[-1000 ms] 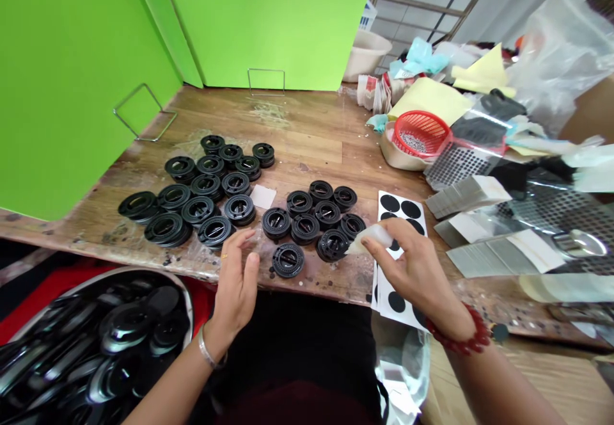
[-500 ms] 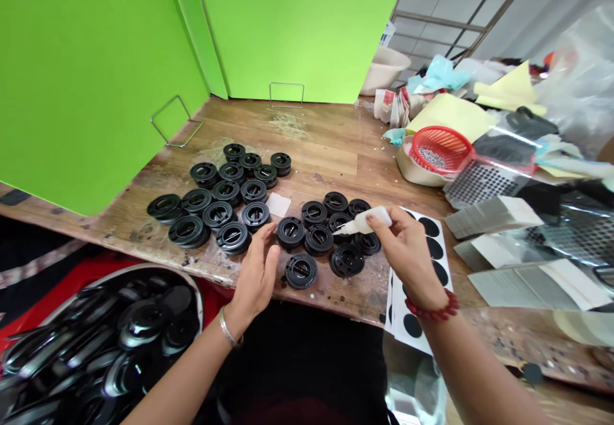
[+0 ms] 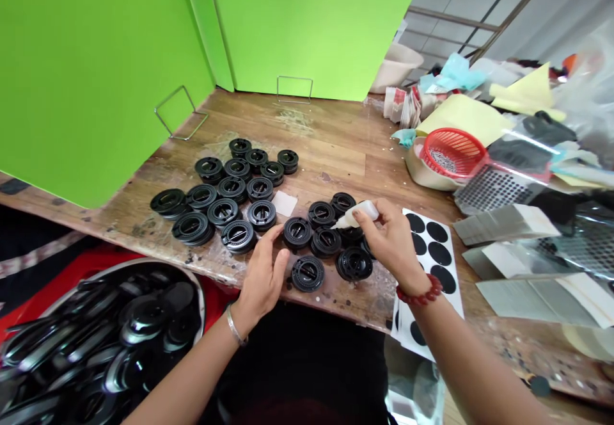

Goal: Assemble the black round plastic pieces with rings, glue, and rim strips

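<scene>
In my right hand [image 3: 391, 239] is a small white squeeze bottle [image 3: 359, 214], tilted so its narrow nozzle points down and left over a round black plastic part [image 3: 326, 241]. Several more such parts cluster around it, and one black part [image 3: 307, 274] sits nearest the table's front edge. My left hand [image 3: 263, 274] is open, fingers extended, its fingertips beside a black part [image 3: 297, 232] in the right group; whether they touch it I cannot tell. Left of that hand stands a second group of black parts [image 3: 238, 237].
A sheet of black round stickers [image 3: 440, 253] lies by my right forearm. Further right are grey folded boxes [image 3: 547, 297] and a red basket [image 3: 455, 152] with small metal pieces. Green panels [image 3: 307, 28] stand behind. A tub [image 3: 201, 303] of glossy black parts is at lower left.
My right hand has moved the squeeze bottle slightly left, its nozzle now over the part near the middle of the right group. The left hand stays about in place. The whole view has shifted slightly.
</scene>
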{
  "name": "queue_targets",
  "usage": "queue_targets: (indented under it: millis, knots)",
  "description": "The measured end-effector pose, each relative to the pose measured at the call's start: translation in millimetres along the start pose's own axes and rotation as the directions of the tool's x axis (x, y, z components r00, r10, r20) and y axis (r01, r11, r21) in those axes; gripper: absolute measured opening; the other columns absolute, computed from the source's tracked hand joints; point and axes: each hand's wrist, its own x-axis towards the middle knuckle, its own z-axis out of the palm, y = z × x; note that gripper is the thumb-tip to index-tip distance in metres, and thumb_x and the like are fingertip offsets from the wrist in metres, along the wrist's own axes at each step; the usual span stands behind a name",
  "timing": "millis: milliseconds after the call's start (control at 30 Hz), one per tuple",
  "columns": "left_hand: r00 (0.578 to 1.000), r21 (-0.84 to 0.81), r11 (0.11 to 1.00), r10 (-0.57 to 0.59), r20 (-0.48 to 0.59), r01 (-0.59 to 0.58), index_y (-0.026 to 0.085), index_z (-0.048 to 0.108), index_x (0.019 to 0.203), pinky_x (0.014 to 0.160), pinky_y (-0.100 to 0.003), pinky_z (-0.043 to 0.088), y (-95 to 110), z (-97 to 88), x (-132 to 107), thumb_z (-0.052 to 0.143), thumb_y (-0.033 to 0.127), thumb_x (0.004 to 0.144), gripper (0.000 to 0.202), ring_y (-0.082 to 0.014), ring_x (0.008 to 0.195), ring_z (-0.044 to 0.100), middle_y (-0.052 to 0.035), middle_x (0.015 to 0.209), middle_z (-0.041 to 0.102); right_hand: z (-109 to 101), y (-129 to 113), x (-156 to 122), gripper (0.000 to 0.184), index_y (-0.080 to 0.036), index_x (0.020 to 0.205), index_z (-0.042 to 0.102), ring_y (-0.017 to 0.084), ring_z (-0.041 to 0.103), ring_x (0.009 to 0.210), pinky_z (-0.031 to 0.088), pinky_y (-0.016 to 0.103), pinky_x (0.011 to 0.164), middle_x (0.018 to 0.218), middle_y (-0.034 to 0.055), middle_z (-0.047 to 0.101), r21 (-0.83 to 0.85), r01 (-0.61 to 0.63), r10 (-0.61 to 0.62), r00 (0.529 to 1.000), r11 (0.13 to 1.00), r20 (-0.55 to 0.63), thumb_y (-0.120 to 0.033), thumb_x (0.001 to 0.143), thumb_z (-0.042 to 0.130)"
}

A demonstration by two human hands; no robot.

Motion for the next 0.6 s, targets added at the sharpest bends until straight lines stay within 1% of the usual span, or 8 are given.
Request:
queue_targets:
  millis: [167,300,367,467,600]
  knots:
    - [1.0,0.019,1.0,0.009,-0.003,-0.009,0.019,0.042,0.143,0.116,-0.051,0.039,0.0,0.0,-0.2,0.042,0.038,0.102,0.046,-0.0256,0.136,0.052,-0.016,0.144,0.055,-12.0,-11.0,-4.5,0.024,-0.021,0.073,0.049,0.021,0.046,0.058,0.031,0.03,0.055,0.066,-0.0004,0.049,-0.045,0.078,-0.077,0.997,0.996,0.022,-0.033,0.094,0.054]
    - [1.0,0.032,0.999,0.018,-0.001,-0.018,0.018,0.043,0.143,0.116,-0.051,0.04,0.7,0.0,0.4,0.042,0.038,0.102,0.046,-0.0256,0.135,0.052,-0.0165,0.143,0.055,-20.6,-20.5,-11.2,0.024,-0.021,0.073,0.046,0.021,0.046,0.06,0.03,0.031,0.056,0.068,0.0001,0.049,-0.076,0.124,-0.117,0.988,0.989,0.096,-0.031,0.094,0.053]
    - [1.0,0.034,0.999,0.017,-0.003,-0.017,0.017,0.043,0.142,0.115,-0.051,0.04,1.1,0.0,0.9,0.042,0.039,0.101,0.046,-0.026,0.134,0.053,-0.017,0.143,0.056,-21.6,-25.4,-14.0,0.025,-0.021,0.073,0.045,0.021,0.047,0.062,0.03,0.032,0.057,0.069,0.0002,0.049,-0.062,0.132,-0.122,0.982,0.989,0.142,-0.03,0.095,0.053]
    - [1.0,0.027,1.0,0.012,0.0,-0.012,0.017,0.043,0.142,0.115,-0.051,0.04,2.1,-0.3,1.4,0.041,0.039,0.102,0.046,-0.0262,0.134,0.053,-0.0169,0.143,0.055,-16.9,-32.5,-15.8,0.026,-0.021,0.073,0.044,0.021,0.048,0.064,0.032,0.032,0.06,0.07,0.0,0.049,-0.01,0.133,-0.13,0.976,0.991,0.177,-0.028,0.096,0.053]
    - [1.0,0.018,1.0,0.005,0.017,-0.006,0.017,0.042,0.142,0.116,-0.05,0.039,4.4,-1.5,1.9,0.04,0.038,0.102,0.046,-0.0261,0.135,0.051,-0.0169,0.144,0.054,-2.5,-38.4,-12.4,0.021,-0.02,0.076,0.049,0.022,0.05,0.069,0.033,0.032,0.062,0.073,0.0007,0.052,0.042,0.151,-0.156,0.975,0.988,0.16,-0.026,0.096,0.053]
